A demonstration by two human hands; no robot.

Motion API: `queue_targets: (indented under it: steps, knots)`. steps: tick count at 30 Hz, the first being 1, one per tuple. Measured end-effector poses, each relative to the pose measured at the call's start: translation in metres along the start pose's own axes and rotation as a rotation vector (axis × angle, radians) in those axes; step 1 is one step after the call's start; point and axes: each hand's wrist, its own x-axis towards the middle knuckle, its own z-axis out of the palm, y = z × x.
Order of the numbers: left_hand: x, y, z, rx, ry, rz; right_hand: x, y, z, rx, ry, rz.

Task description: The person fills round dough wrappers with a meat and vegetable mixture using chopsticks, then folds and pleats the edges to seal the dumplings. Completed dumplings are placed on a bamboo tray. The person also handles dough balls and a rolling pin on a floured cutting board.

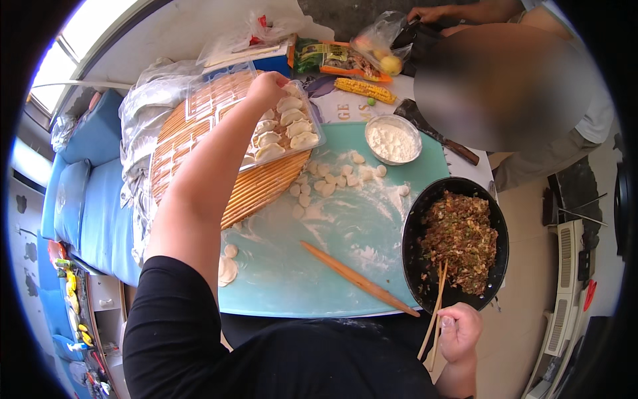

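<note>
My left arm stretches across to the far end of a clear plastic tray (321, 138) with rows of folded dumplings (292, 116). There my left hand (268, 88) is closed, its fingertips at a dumpling (291, 89) in the far row; the hand itself partly hides them. At the lower right my right hand (460, 330) is curled, with a pair of wooden chopsticks (438, 302) against its fingers. Their tips rest in the minced filling (460, 239) inside a black pan (412, 266). A wooden rolling pin (359, 277) lies slanted on the floured teal mat (292, 266).
Small dough pieces (328, 189) and rolled wrappers (227, 270) lie on the mat. Beyond are a flour bowl (393, 139), a cleaver (435, 130), corn (365, 90) and bagged food (342, 60). The tray rests on a round slatted mat (266, 193). Another person (565, 153) stands at the far right.
</note>
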Motion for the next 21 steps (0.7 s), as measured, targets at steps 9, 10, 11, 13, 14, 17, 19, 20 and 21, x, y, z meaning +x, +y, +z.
queue_targets:
  steps: [9, 10, 11, 13, 14, 17, 19, 20, 21]
  knots:
    - [-0.115, 0.034, -0.072, -0.288, 0.095, -0.085, 0.072, -0.024, 0.017, 0.037, -0.18, -0.218]
    - [-0.138, 0.035, -0.076, -0.312, 0.135, -0.036, 0.085, -0.023, 0.025, 0.059, -0.226, -0.169]
    - [-0.159, 0.034, -0.078, -0.334, 0.177, 0.016, 0.1, -0.017, 0.037, 0.082, -0.269, -0.122]
    - [-0.196, 0.024, -0.073, -0.555, 0.213, 0.045, 0.136, 0.0, 0.067, 0.232, -0.337, 0.194]
    - [-0.215, 0.023, -0.072, -0.66, 0.204, -0.043, 0.158, 0.006, 0.084, 0.224, -0.336, 0.191]
    - [-0.279, 0.028, -0.065, -1.028, 0.225, -0.194, 0.223, 0.026, 0.153, 0.207, -0.295, 0.147]
    - [-0.319, 0.047, -0.055, -1.168, 0.126, -0.221, 0.255, 0.025, 0.182, 0.266, -0.259, 0.32]
    - [-0.336, 0.049, -0.044, -1.173, 0.091, -0.21, 0.273, 0.04, 0.2, 0.223, -0.214, 0.287]
    - [-0.353, 0.048, -0.033, -1.174, 0.061, -0.202, 0.287, 0.048, 0.213, 0.184, -0.173, 0.253]
